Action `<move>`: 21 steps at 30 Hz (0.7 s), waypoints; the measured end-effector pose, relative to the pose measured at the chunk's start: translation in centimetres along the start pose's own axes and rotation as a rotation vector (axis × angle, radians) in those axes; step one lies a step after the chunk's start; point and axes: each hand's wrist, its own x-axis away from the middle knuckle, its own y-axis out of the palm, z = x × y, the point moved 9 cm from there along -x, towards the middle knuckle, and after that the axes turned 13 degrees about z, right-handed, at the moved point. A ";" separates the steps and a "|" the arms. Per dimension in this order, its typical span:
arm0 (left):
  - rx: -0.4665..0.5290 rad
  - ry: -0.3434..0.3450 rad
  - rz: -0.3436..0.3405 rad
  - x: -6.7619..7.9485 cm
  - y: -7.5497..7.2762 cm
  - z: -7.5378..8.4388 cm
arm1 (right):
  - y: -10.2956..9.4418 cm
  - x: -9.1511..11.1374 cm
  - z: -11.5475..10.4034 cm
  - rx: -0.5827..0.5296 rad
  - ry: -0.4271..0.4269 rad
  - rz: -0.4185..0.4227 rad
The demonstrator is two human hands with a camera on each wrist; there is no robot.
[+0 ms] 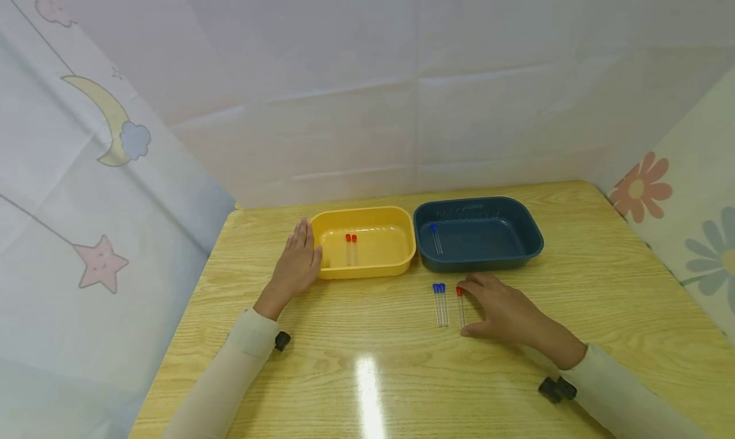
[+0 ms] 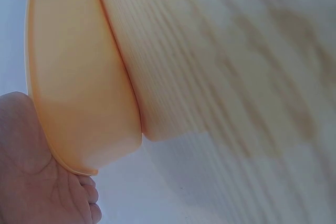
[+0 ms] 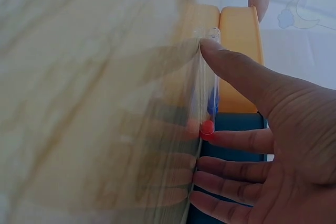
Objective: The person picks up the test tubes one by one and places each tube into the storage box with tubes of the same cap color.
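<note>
In the head view my left hand (image 1: 295, 263) lies with straight fingers along the left end of a yellow tray (image 1: 367, 272). The left wrist view shows the palm against the tray's rim (image 2: 50, 135). My right hand (image 1: 505, 311) is low at the table, thumb and index finger at opposite ends of a clear test tube with a red cap (image 1: 460, 292), pinching it lengthwise. Just left of it lie two blue-capped test tubes (image 1: 439, 305), side by side. Inside the yellow tray are two red-capped tubes (image 1: 351, 249); one blue-capped tube (image 1: 437, 240) leans in the dark blue tray (image 1: 482, 265).
Both trays stand side by side near the back of the wood-grain table (image 1: 321, 375). A pale cloth wall (image 1: 344, 107) rises right behind them, with printed cloth on the left and right sides.
</note>
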 end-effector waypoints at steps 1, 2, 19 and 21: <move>0.000 0.000 0.000 0.0 0.0 0.0 | 0.0 0.0 0.0 -0.003 0.003 -0.001; 0.000 -0.001 -0.001 0.0 0.0 0.0 | 0.1 0.0 0.1 -0.005 0.003 -0.003; 0.018 -0.015 0.006 0.0 0.0 0.0 | -0.8 0.0 -0.5 -0.036 -0.026 0.002; 0.018 -0.014 0.008 -0.1 0.0 -0.1 | -0.8 0.0 -0.7 -0.033 -0.033 0.001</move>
